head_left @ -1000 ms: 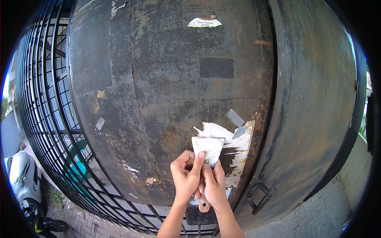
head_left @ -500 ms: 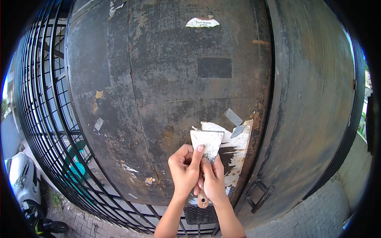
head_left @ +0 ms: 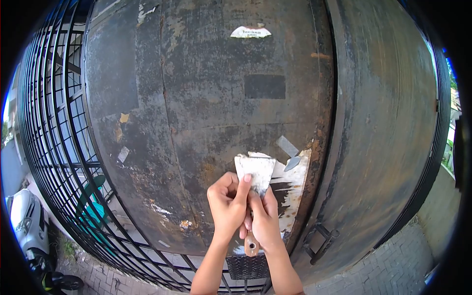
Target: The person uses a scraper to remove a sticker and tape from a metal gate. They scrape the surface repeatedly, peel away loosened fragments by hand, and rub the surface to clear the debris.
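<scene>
A putty knife (head_left: 255, 169) with a broad, whitish, smeared blade and a wooden handle is held upright before the dark metal gate. My left hand (head_left: 228, 206) pinches the blade, its thumb flat on the face. My right hand (head_left: 263, 221) is wrapped round the lower blade and handle; the handle's holed end shows below the fingers. Behind and right of the blade, torn white paper (head_left: 296, 189) clings to the rusty gate panel (head_left: 206, 108). Whether the blade touches the panel cannot be made out.
Black bars (head_left: 64, 98) stand at the left, with a green chair (head_left: 96, 211) and a silver car (head_left: 29, 221) beyond. A metal handle (head_left: 319, 243) juts from the right panel. A small sticker (head_left: 250, 32) is near the top. Paving (head_left: 388, 260) lies below.
The putty knife and both hands have moved slightly up and left. The grip looks the same.
</scene>
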The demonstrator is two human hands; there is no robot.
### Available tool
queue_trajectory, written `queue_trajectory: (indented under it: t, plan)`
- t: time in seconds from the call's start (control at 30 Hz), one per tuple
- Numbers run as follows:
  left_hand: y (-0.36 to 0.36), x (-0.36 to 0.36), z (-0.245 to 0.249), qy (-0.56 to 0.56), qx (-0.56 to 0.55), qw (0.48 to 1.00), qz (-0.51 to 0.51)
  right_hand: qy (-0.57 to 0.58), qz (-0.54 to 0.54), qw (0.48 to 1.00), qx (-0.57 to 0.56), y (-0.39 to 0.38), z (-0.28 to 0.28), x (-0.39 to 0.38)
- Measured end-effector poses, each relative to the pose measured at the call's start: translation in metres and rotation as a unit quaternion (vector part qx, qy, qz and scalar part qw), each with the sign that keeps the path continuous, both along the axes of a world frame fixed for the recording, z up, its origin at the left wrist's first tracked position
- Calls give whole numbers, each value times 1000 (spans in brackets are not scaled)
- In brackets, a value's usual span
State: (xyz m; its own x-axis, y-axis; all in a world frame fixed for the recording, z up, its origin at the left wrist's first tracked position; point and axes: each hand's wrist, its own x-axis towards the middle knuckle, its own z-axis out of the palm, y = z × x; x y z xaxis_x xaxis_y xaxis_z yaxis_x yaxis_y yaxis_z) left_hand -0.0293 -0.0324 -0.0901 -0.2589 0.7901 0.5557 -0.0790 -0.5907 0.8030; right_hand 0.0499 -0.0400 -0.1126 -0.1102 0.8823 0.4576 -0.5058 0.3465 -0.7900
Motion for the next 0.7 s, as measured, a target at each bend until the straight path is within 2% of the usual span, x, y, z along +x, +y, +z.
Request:
queue_trajectory:
  t: [0.03, 0.17, 0.3, 0.43, 0.57, 0.7]
  plan:
    - [-3, 0, 3, -14, -6, 1000, -19, -2, 1, 1000, 4, 0, -3, 0]
    - [12, -1, -29, 17, 57, 998, 29, 4, -7, 1000, 14, -1, -15, 0]
    - [1, -4, -12, 23, -12, 1000, 6, 9, -10, 1000, 14, -3, -9, -3]
    - [14, -1, -22, 39, 73, 995, 50, -2, -20, 999, 37, 4, -13, -1]
    - [6, 2, 6, 22, 21, 999, 12, 7, -14, 999, 30, 8, 3, 0]
    - [7, 4, -30, 51, 35, 996, 64, 5, -24, 1000, 12, 0, -22, 3]
